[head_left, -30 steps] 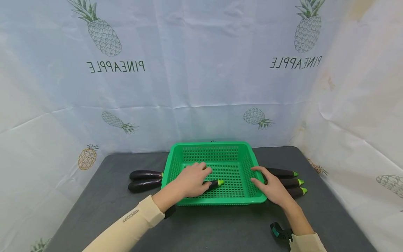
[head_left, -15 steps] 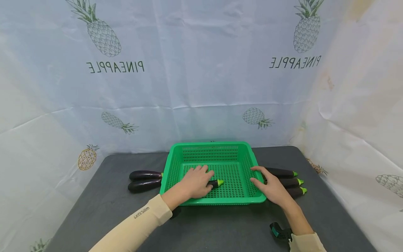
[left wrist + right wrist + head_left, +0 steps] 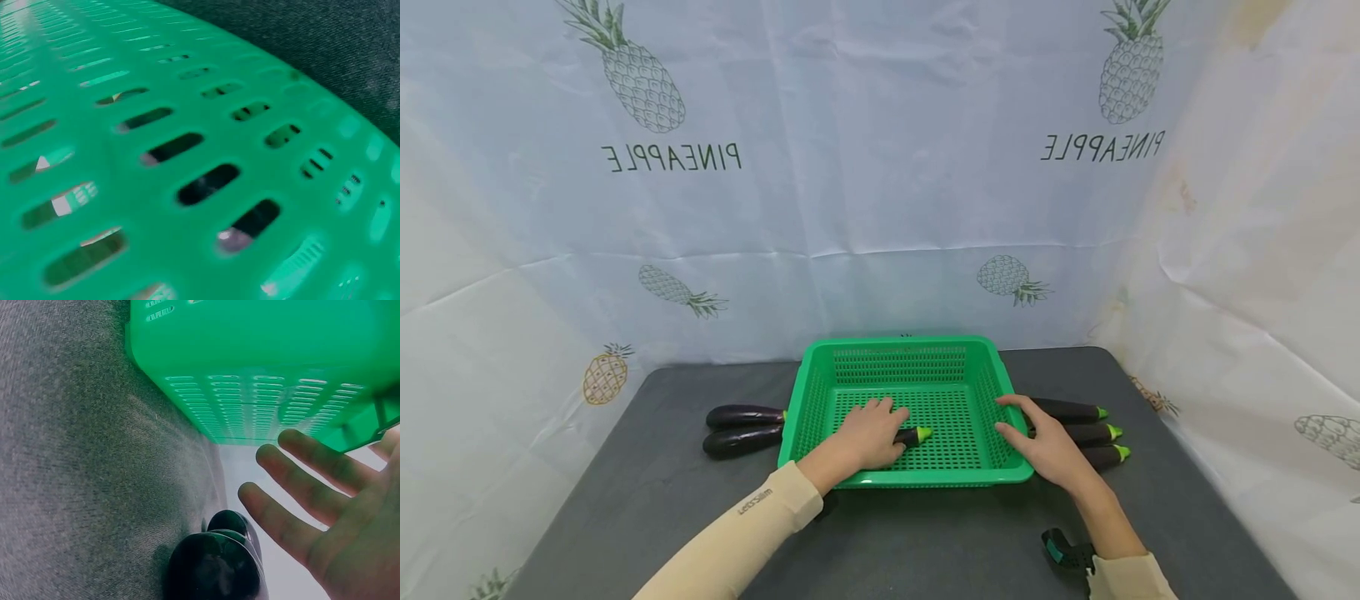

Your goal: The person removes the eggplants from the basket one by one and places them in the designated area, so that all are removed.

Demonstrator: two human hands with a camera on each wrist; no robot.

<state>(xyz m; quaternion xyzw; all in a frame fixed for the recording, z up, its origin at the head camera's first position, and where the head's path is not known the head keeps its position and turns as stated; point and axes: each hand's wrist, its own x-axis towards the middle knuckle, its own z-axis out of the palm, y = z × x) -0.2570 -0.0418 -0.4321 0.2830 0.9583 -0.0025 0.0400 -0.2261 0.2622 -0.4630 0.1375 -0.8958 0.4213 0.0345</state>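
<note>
A green plastic basket (image 3: 917, 477) with slotted walls sits in the middle of the dark table. Inside it lies one eggplant (image 3: 908, 437), its green stem end pointing right and the rest covered by my left hand (image 3: 868, 435). That hand reaches over the near left rim, thumb on the near side of the eggplant and fingers bent over it. In the left wrist view the basket wall (image 3: 150, 231) blocks the hand. My right hand (image 3: 1047, 446) rests by the right rim; its fingers (image 3: 281, 519) show fairly straight and spread in the right wrist view.
Two eggplants (image 3: 745, 442) lie left of the basket. Three more eggplants (image 3: 1071, 412) lie to its right, partly behind my right hand. A black wrist device (image 3: 1066, 552) is on my right arm. A pineapple-print cloth (image 3: 880, 183) hangs behind the table.
My left hand has slid slightly right and lower over the eggplant, covering more of it. The eggplant, basket and right hand have stayed in place.
</note>
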